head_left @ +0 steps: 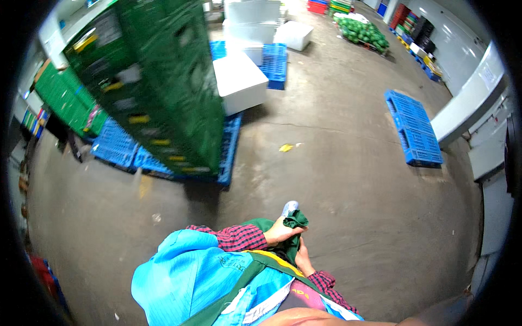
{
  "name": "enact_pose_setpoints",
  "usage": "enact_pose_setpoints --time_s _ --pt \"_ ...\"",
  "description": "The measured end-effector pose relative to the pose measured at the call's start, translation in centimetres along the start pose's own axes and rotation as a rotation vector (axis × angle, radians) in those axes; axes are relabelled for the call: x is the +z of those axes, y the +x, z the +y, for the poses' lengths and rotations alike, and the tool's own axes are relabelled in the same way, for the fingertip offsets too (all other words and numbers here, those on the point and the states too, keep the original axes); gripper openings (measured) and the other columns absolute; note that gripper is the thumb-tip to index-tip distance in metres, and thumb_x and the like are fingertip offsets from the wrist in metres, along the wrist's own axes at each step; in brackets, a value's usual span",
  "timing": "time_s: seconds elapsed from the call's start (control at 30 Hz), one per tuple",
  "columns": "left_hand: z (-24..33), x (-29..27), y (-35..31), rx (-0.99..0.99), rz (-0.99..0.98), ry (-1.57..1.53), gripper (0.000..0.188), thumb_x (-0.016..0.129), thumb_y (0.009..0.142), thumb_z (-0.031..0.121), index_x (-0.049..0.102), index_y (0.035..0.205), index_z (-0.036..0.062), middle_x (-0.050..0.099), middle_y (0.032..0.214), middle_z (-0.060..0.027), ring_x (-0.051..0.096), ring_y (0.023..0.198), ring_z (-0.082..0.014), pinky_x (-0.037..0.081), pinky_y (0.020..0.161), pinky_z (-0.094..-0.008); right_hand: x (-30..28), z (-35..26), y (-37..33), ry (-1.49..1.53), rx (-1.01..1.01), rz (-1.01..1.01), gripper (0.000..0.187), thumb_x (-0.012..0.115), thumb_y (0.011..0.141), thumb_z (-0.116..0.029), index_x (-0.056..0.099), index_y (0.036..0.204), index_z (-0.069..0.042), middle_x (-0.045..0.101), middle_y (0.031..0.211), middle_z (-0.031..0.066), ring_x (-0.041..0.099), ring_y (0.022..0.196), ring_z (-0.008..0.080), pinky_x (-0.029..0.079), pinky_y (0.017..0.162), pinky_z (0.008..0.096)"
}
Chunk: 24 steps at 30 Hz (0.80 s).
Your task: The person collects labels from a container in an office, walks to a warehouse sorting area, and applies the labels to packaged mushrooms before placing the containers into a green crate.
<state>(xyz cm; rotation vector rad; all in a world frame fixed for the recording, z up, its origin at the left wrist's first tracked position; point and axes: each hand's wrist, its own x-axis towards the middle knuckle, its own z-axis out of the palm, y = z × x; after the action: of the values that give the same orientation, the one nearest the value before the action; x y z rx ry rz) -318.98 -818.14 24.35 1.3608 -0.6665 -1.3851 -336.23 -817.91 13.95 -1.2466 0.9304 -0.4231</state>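
Observation:
My left hand (279,232) is closed on a bunched fold of a dark green apron (296,219) in front of my body. Just below and to the right, my right hand (304,259) grips the same green cloth, its fingertips partly hidden by the folds. Green straps of the apron run over my light blue vest (190,271). Red and black checked sleeves cover both forearms. Past the cloth, the tip of a light-coloured shoe (290,207) shows on the floor.
A tall stack of green crates (157,87) stands on blue pallets (231,152) at the left. White foam boxes (242,84) lie behind it. Another blue pallet (413,127) rests by a white pillar (473,98) at the right. Green bagged produce (361,30) sits far back.

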Motion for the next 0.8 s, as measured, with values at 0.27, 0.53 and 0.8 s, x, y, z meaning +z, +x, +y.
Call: enact_pose_setpoints --time_s 0.27,0.53,0.8 --pt "8.8 13.6 33.3 0.077 -0.274 0.202 0.024 0.072 0.08 0.025 0.066 0.088 0.0025 0.065 0.079 -0.003 0.056 0.074 -0.0095 0.048 0.071 -0.0297 -22.8 -13.1 20.9 0.04 0.1 0.299 0.071 0.07 0.08 -0.037 0.041 0.136 -0.003 0.051 0.13 0.0133 0.05 0.117 0.0234 0.04 0.098 0.0335" --pt "18.8 18.3 63.6 -0.03 -0.05 0.019 0.021 0.073 0.078 0.021 0.067 0.087 0.0027 0.065 0.079 -0.0001 0.057 0.073 -0.0088 0.049 0.069 -0.0283 -42.5 -19.6 49.0 -0.044 -0.025 0.147 0.056 0.067 0.082 -0.019 0.046 0.13 0.0 0.058 0.121 0.0144 0.055 0.111 0.0236 0.042 0.095 0.0342" --pt "33.1 21.0 91.1 0.125 0.258 -0.025 0.023 0.075 0.077 0.022 0.061 0.077 0.0029 0.058 0.07 0.0008 0.05 0.068 -0.0085 0.046 0.066 -0.0296 -59.1 -40.5 77.9 -0.039 0.16 -0.325 0.07 0.071 0.079 -0.012 0.034 0.138 0.0 0.052 0.127 0.0112 0.053 0.114 0.0203 0.042 0.097 0.0325"
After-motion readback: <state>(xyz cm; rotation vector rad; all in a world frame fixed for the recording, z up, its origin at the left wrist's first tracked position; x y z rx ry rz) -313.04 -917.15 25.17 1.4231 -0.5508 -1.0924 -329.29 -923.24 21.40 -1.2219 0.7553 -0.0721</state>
